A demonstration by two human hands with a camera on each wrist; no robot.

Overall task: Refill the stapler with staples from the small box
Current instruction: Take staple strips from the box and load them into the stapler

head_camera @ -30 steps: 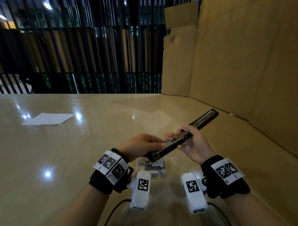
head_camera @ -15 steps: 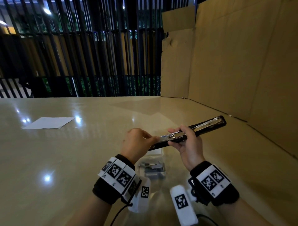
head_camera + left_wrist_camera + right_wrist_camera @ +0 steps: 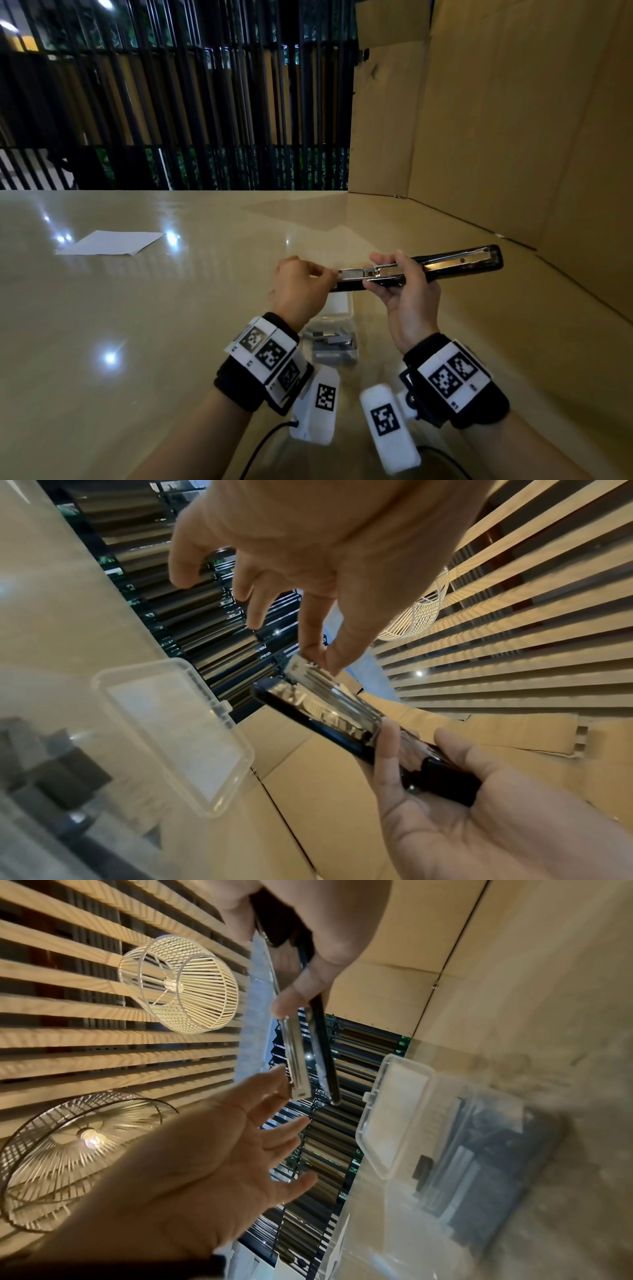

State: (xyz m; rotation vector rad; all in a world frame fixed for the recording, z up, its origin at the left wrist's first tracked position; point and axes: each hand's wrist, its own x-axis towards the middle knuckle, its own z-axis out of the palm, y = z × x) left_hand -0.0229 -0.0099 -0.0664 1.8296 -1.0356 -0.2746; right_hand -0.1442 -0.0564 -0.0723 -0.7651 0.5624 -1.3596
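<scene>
- The stapler [image 3: 419,270], opened flat, is held above the worktop [image 3: 171,325]; the right hand [image 3: 409,294] curls around its middle.
- Left hand [image 3: 298,287] fingers [image 3: 313,647] pinch the staple strip [image 3: 351,274] at the rail's end.
- The strip looks brittle and slick; hold its sides lightly.
- The small box [image 3: 334,339] sits open below.

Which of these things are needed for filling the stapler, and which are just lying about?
Needed:
stapler, held open by the right hand
staple strip, pinched by the left hand
small box, open on the table

Lying about:
paper
cardboard
</scene>
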